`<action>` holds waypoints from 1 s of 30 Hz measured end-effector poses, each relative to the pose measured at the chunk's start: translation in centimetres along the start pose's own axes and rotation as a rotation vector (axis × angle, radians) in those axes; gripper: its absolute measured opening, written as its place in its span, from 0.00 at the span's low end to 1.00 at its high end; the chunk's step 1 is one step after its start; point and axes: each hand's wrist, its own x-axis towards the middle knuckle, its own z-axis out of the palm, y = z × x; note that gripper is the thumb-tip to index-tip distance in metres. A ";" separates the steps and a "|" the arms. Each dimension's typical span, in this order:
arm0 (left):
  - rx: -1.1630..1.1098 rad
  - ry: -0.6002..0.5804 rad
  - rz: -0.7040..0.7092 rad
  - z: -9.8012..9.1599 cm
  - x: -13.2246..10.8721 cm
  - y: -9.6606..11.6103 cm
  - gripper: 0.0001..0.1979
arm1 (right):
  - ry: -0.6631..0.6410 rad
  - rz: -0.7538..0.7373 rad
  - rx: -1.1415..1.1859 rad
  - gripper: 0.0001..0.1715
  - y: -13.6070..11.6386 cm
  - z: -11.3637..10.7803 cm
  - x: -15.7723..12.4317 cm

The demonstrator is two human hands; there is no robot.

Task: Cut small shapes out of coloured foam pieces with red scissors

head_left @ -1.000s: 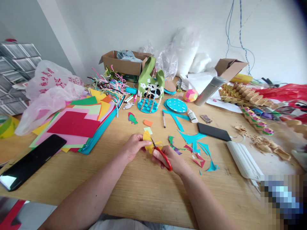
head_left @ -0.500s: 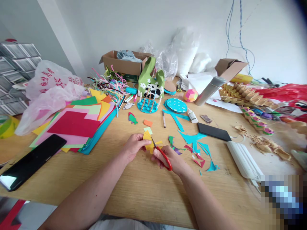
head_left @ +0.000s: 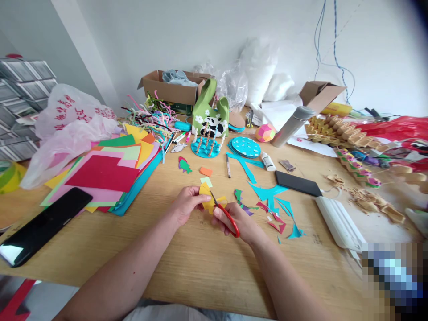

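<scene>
My left hand [head_left: 185, 204] pinches a small yellow foam piece [head_left: 207, 199] just above the wooden table [head_left: 200, 263]. My right hand [head_left: 239, 218] grips red-handled scissors [head_left: 226, 215], fingers through the loops, with the blades set into the yellow piece. Both hands meet at the middle of the table, a little in front of me. Teal, red and green offcuts [head_left: 272, 208] lie scattered just right of my right hand.
A stack of coloured foam sheets [head_left: 110, 171] and a black phone [head_left: 43, 225] lie at left. Behind are a cardboard box [head_left: 174, 89], a green panda bag [head_left: 210, 111], teal discs [head_left: 245, 147], a glue bottle [head_left: 267, 161], a pen [head_left: 228, 166], a dark phone [head_left: 297, 183] and a white tray [head_left: 339, 223].
</scene>
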 end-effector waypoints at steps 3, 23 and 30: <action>-0.009 0.001 0.003 0.0 0.0 0.0 0.12 | 0.007 0.003 0.002 0.39 0.0 0.0 0.0; 0.032 -0.030 -0.033 -0.1 -0.2 0.3 0.12 | -0.024 -0.021 0.003 0.38 0.0 -0.1 -0.1; 0.033 -0.030 -0.032 -0.1 -0.2 0.2 0.12 | -0.024 -0.033 -0.016 0.37 -0.1 -0.1 -0.1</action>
